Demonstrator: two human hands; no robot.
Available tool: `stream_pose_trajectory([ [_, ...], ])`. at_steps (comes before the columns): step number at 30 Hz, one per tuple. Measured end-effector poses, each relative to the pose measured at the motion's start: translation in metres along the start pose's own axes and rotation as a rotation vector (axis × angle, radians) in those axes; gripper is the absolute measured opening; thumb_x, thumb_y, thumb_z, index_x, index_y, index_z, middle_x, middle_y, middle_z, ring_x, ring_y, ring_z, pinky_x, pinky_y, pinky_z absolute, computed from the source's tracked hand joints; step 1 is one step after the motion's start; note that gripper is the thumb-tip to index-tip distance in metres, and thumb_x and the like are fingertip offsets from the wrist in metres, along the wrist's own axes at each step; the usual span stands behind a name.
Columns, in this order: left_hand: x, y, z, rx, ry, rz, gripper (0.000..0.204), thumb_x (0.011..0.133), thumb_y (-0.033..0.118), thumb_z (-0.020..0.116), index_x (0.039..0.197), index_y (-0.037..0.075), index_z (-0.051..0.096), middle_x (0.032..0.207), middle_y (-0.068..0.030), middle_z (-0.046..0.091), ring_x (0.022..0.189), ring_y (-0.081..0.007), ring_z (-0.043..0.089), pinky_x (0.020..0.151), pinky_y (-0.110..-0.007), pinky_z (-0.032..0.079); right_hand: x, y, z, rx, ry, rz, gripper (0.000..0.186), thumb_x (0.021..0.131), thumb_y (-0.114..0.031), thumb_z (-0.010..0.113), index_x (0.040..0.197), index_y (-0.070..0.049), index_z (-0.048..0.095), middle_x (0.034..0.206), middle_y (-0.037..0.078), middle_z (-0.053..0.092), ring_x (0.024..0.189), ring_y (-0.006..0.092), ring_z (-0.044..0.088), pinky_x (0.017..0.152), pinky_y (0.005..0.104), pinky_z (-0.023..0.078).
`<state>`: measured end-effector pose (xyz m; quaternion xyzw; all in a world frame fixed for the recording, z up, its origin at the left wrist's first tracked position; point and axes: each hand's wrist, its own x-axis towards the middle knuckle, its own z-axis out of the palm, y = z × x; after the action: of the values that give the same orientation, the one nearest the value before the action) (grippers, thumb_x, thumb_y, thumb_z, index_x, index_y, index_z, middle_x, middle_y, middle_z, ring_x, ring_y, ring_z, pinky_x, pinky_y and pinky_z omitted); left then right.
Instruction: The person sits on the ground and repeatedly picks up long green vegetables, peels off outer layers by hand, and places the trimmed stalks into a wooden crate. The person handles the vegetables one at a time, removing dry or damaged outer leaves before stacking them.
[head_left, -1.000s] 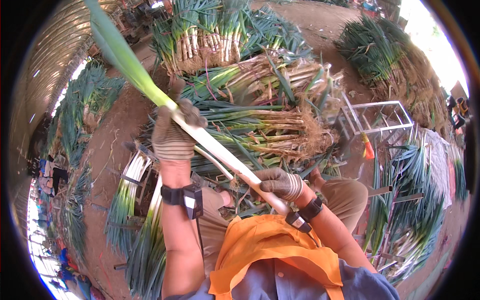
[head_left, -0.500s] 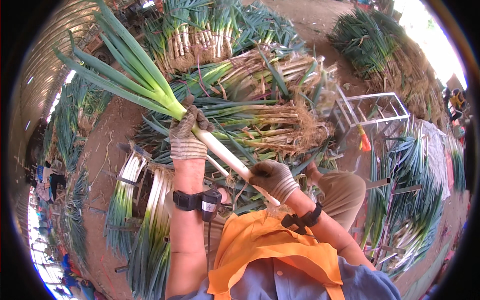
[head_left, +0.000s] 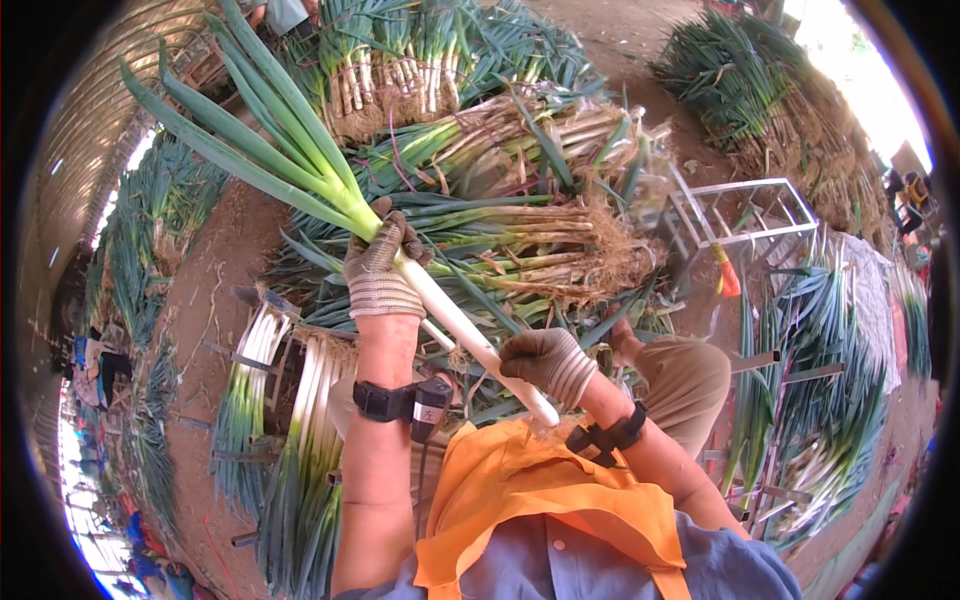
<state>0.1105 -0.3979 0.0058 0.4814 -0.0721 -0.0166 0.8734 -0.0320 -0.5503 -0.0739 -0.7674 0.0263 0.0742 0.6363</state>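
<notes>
My left hand (head_left: 382,262), in a striped-cuff work glove, is wrapped round a large green onion (head_left: 455,318) just below where its leaves fan out. The long green leaves (head_left: 300,150) point up and to the left. The clean white stalk slants down to the right, and its root end rests near my orange apron (head_left: 560,490). My right hand (head_left: 548,362), gloved too, is closed beside the lower stalk, fingers curled; what is in them, if anything, is hidden.
Bundled green onions with brown roots (head_left: 560,245) lie ahead of me. At my left, white-stalked onions (head_left: 318,385) lie on a metal rack. A metal frame (head_left: 745,215) stands to the right, near another onion pile (head_left: 830,330). A person (head_left: 285,14) is at the far left.
My left hand and the onion have shifted slightly to the right. My right hand, earlier gripping the lower stalk, now sits at its side, with more of the white root end uncovered.
</notes>
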Motion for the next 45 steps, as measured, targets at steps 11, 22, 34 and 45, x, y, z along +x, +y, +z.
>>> stream_pose_trajectory([
  [11,0.007,0.015,-0.014,-0.166,-0.348,-0.203,0.043,0.082,0.017,0.067,0.119,0.006,0.049,0.077,-0.0048,0.058,0.069,-0.0177,0.058,0.065,-0.036,0.051,-0.012,0.011,0.018,-0.74,0.254,-0.645,0.012,0.072,-0.018,0.068,0.078,-0.009,0.064,0.068,0.007,0.058,0.061,0.0285,0.058,0.053,0.0388,0.047],
  [22,0.009,-0.032,-0.018,-0.077,0.206,-0.082,0.034,0.08,-0.004,0.06,0.11,0.008,0.05,0.079,-0.0062,0.058,0.057,-0.0146,0.052,0.058,-0.033,0.051,-0.004,0.012,0.017,-0.475,0.072,-0.081,0.024,0.077,-0.031,0.059,0.081,-0.008,0.066,0.075,0.014,0.064,0.071,0.0307,0.062,0.061,0.0381,0.049],
  [34,0.022,-0.02,-0.013,-0.028,0.115,-0.05,0.015,0.079,-0.001,0.059,0.093,0.004,0.055,0.06,-0.0049,0.05,0.04,-0.0163,0.044,0.041,-0.031,0.043,-0.04,0.03,0.024,-0.34,-0.162,-0.49,0.016,0.075,-0.015,0.068,0.09,-0.009,0.064,0.081,0.011,0.064,0.07,0.0309,0.061,0.061,0.0385,0.048],
  [45,0.063,0.037,-0.036,0.054,0.239,0.221,0.017,0.081,0.006,0.063,0.097,0.006,0.055,0.063,-0.0024,0.052,0.047,-0.0129,0.048,0.046,-0.032,0.046,-0.014,0.118,0.022,-0.826,-0.19,-0.084,0.018,0.083,-0.018,0.051,0.096,-0.009,0.059,0.082,0.016,0.064,0.077,0.0314,0.063,0.067,0.0393,0.05],
])
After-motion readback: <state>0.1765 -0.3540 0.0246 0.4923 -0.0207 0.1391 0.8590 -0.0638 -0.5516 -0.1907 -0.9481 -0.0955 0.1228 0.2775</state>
